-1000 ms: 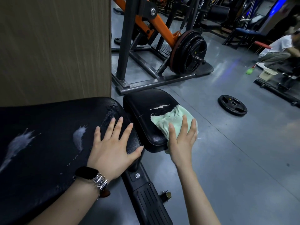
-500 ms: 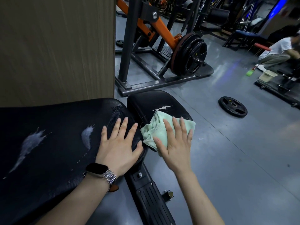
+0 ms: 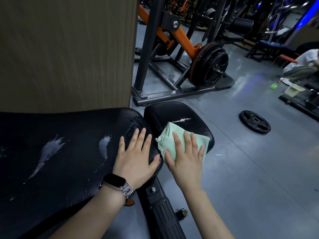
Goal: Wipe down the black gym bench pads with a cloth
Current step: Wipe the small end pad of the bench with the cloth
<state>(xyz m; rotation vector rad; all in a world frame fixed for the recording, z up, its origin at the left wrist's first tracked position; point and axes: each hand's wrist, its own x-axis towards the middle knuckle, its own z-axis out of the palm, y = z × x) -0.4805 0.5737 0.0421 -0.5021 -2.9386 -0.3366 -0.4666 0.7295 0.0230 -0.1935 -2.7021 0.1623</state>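
A black bench has a long back pad (image 3: pixel 57 157) with pale wet streaks, and a small seat pad (image 3: pixel 174 114) with a white tear in its cover. My left hand (image 3: pixel 136 157) lies flat with straight fingers on the back pad's end, a dark watch on its wrist. My right hand (image 3: pixel 185 156) presses flat on a folded light green cloth (image 3: pixel 170 137) at the near left edge of the seat pad. The cloth's near part is hidden under my fingers.
A wooden panel (image 3: pixel 69 49) stands behind the back pad. An orange and black plate-loaded machine (image 3: pixel 208 64) is just beyond the seat. A loose weight plate (image 3: pixel 254 121) lies on the grey floor at right. A person (image 3: pixel 303 66) crouches at far right. The bench's frame (image 3: pixel 164 213) runs below.
My right hand slid the cloth from the seat pad's right side toward its left edge, next to the back pad. My left hand stayed flat on the back pad.
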